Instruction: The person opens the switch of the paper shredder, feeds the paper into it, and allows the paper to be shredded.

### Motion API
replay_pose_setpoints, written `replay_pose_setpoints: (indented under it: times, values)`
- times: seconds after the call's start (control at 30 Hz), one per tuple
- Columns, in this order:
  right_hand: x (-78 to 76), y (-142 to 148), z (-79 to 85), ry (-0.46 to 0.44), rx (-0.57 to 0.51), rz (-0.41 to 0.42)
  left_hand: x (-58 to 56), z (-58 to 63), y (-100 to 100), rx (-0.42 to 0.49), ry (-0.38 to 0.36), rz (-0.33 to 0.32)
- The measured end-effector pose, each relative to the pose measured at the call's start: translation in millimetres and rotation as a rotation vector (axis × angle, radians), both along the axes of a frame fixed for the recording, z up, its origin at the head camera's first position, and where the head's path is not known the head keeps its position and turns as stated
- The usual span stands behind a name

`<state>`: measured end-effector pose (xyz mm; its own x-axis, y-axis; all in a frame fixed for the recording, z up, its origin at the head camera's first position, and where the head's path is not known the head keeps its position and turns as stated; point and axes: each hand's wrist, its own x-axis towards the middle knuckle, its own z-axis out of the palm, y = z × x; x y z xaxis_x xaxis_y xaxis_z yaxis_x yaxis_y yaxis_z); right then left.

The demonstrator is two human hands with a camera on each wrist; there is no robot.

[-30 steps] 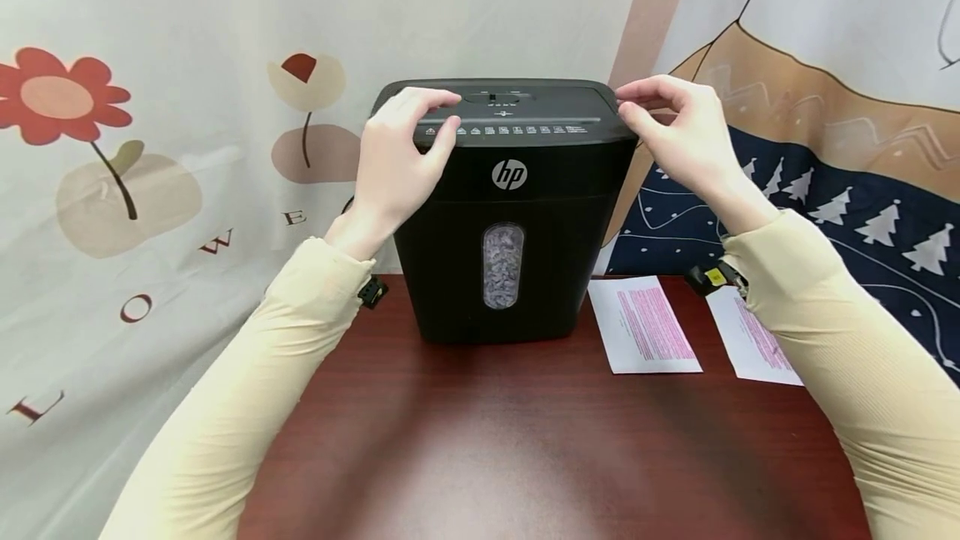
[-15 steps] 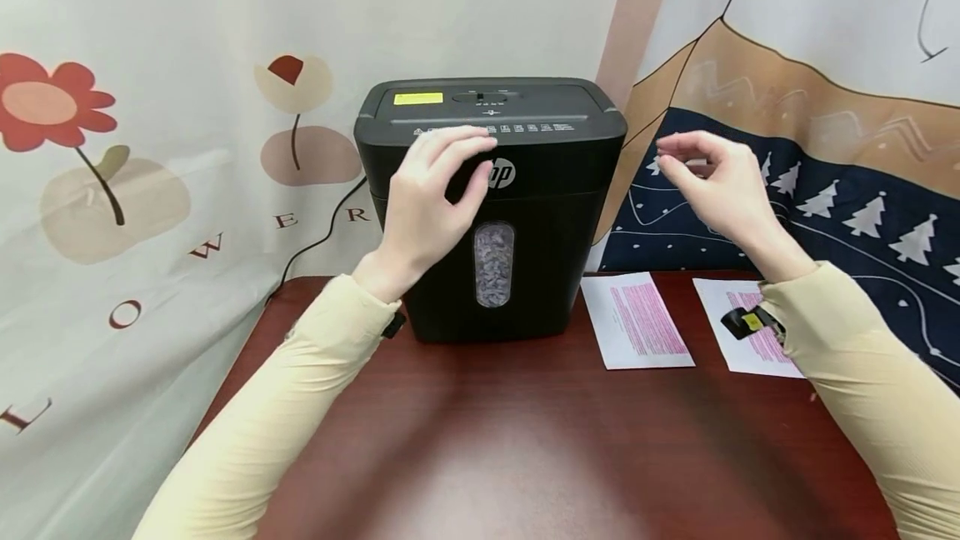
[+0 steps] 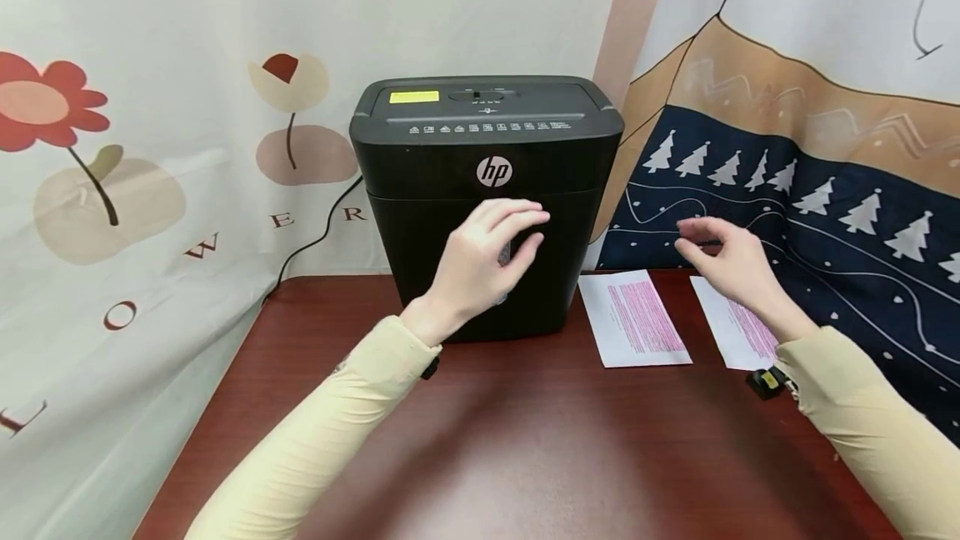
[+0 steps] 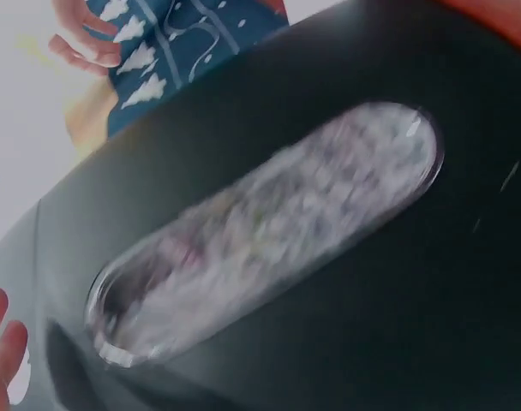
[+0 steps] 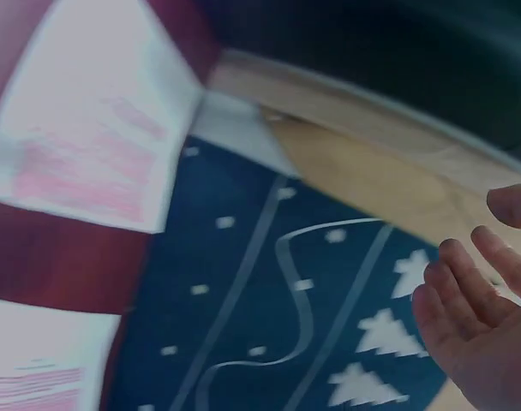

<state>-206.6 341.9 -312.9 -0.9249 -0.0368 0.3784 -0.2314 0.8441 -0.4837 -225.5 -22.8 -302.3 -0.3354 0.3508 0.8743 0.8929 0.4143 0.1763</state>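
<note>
A black HP paper shredder (image 3: 420, 165) stands upright at the back of the table, with a yellow label on its top. Paper scraps show through its clear window (image 4: 278, 231) in the left wrist view. In front of the shredder hovers my left hand (image 3: 487, 261), fingers loosely bent and holding nothing. My right hand (image 3: 731, 265) is in the air to the shredder's right, relaxed and holding nothing. Below and left of it lies a sheet of paper (image 3: 641, 319) with pink print. A second printed sheet (image 3: 731, 327) lies partly hidden behind the right hand and wrist.
The reddish-brown table (image 3: 480, 457) extends toward me. A black cord (image 3: 326, 227) runs from the shredder's left side down to the table edge. Behind hang a pale curtain (image 3: 450, 7) with flowers and a dark blue cloth (image 3: 675, 190) with white trees.
Both hands have come away from the shredder's top and moved down toward me. My left hand also shifted right, and the right hand a little right. The yellow label came into view.
</note>
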Motion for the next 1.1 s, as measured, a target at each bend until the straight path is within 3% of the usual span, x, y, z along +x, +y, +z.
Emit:
replay_pose_setpoints:
  times: [0.23, 0.43, 0.6, 0.87, 1.1]
  values:
    - [5.9, 20, -49.3, -0.157, 0.091, -0.016, 5.4, -40.0, 24, -0.111, -0.085, 0.006]
    - [8.0, 26, -85.4, -0.277, 0.165, 0.004, 10.2, -78.4, 44, -0.240, -0.224, 0.013]
    - [9.5, 26, -111.7, -0.369, 0.252, 0.022, 11.8, -104.6, 60, -0.402, -0.367, 0.019]
    - [17.7, 20, -131.6, -0.468, 0.349, -0.023, 11.6, -131.6, 79, -0.556, -0.552, 0.041]
    - [32.4, 22, -129.8, -0.450, 0.372, 0.048, 13.1, -142.4, 87, -0.610, -0.605, 0.063]
